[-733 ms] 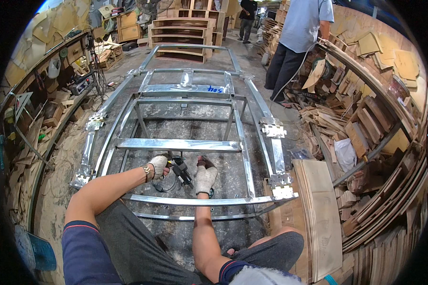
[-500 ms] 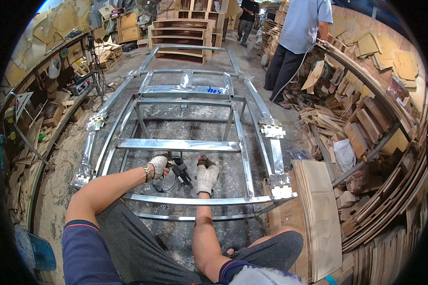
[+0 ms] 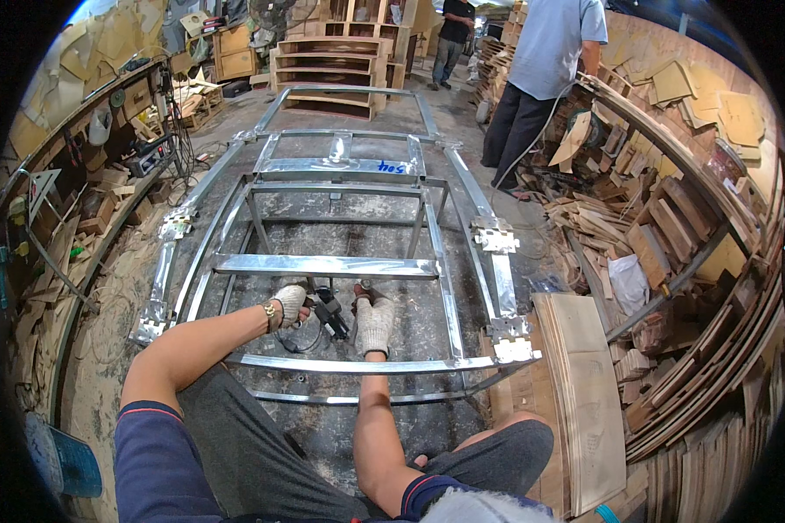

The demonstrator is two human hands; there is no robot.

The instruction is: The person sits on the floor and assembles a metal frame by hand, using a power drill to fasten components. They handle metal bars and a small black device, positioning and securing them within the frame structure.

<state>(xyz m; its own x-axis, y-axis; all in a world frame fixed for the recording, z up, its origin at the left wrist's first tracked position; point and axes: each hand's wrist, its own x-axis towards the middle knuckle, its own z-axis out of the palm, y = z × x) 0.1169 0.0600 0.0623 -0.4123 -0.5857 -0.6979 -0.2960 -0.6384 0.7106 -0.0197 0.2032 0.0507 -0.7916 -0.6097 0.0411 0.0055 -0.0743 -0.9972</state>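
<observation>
My left hand [image 3: 290, 305], in a pale knitted glove, is closed at the side of a black power tool [image 3: 331, 315] with a cord, seemingly gripping it; its fingers partly hide the contact. To the right of the tool, my gloved right hand [image 3: 374, 326] has its fingers curled together near the underside of a metal crossbar [image 3: 327, 267]. Whatever those fingers hold is too small and dark to name. Both arms reach over the near rail [image 3: 358, 367] of a large welded metal frame [image 3: 452, 324], which has flat hinge-like plates [image 3: 495, 235] on its sides.
Plywood sheets [image 3: 577, 392] lie right of the frame, by heaps of wood offcuts [image 3: 584, 213]. A person in a light blue shirt [image 3: 556, 52] stands at the right bench. Wooden shelving [image 3: 330, 74] is behind the frame; a blue bucket [image 3: 64, 458] is at lower left.
My right hand has shifted slightly left, closer to the black power tool. My left hand stays almost in place. The far person in dark clothes has moved a little.
</observation>
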